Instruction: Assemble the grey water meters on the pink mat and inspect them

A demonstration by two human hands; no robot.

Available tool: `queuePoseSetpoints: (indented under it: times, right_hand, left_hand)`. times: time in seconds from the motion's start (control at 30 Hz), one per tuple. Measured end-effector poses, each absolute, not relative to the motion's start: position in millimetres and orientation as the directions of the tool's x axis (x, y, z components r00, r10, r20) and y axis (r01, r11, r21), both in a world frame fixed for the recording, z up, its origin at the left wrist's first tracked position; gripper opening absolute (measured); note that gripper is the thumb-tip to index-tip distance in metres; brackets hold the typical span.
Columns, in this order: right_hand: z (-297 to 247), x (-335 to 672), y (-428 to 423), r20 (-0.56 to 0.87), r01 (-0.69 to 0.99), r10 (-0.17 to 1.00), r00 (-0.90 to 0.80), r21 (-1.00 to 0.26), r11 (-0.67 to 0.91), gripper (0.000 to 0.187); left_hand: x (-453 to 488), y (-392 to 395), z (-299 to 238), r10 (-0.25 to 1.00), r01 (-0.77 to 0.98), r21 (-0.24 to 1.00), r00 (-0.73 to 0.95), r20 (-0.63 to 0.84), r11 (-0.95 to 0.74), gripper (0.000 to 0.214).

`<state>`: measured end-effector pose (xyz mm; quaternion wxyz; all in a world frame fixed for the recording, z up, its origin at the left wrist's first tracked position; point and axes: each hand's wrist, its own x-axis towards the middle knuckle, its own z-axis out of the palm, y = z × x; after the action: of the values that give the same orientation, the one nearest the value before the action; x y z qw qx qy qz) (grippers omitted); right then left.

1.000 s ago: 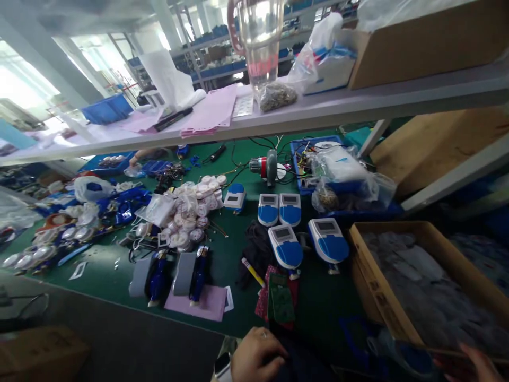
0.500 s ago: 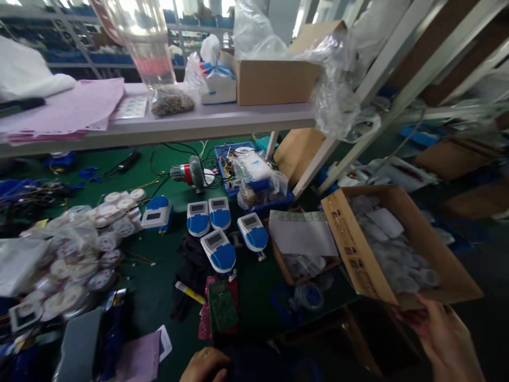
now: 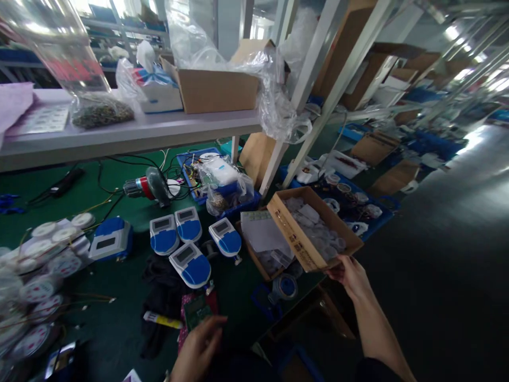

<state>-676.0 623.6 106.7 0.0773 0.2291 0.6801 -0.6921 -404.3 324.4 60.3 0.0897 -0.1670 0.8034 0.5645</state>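
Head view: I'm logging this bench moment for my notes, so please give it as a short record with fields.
Setting: green workbench under a grey shelf
Right hand: grips the near corner of an open cardboard box, held off the bench edge
Box contents: small clear-wrapped parts, too blurred to identify
Left hand: fingers at a green circuit board; contact looks likely
Nearby: four blue-and-white meters, a second box with a paper sheet, a dark cloth
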Motion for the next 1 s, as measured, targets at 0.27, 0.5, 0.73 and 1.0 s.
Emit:
queuePoseSetpoints:
  times: [0.27,0.5,0.73,1.0]
  right_hand:
    - [109.5,-647.4,623.9,-0.46,0.412,0.263,-0.848,-0.884,-0.218,0.062]
    - [102.6,-607.9,656.3,-0.494,0.389,0.341,-0.8,-0.859,-0.333,0.073]
    - [90.5,-607.4,672.7,-0.475,0.396,0.314,-0.822,-0.873,-0.285,0.077]
    - [52.5,-645.3,619.2,-0.51,0.492,0.093,-0.855,-0.855,-0.165,0.078]
  left_hand:
    - [-599.1,387.0,65.9,-0.115,-0.64,0.759,-0.751,-0.65,-0.116,0.04]
    - [-662.0,417.2,10.1,-0.311,-0.611,0.74,-0.787,-0.532,0.28,0.03]
    - [-669.1,431.8,6.8,-0.391,-0.639,0.767,-0.723,-0.57,0.063,0.027]
    - [-527.6,366.6,42.3,-0.294,-0.515,0.657,-0.617,-0.73,-0.551,0.016]
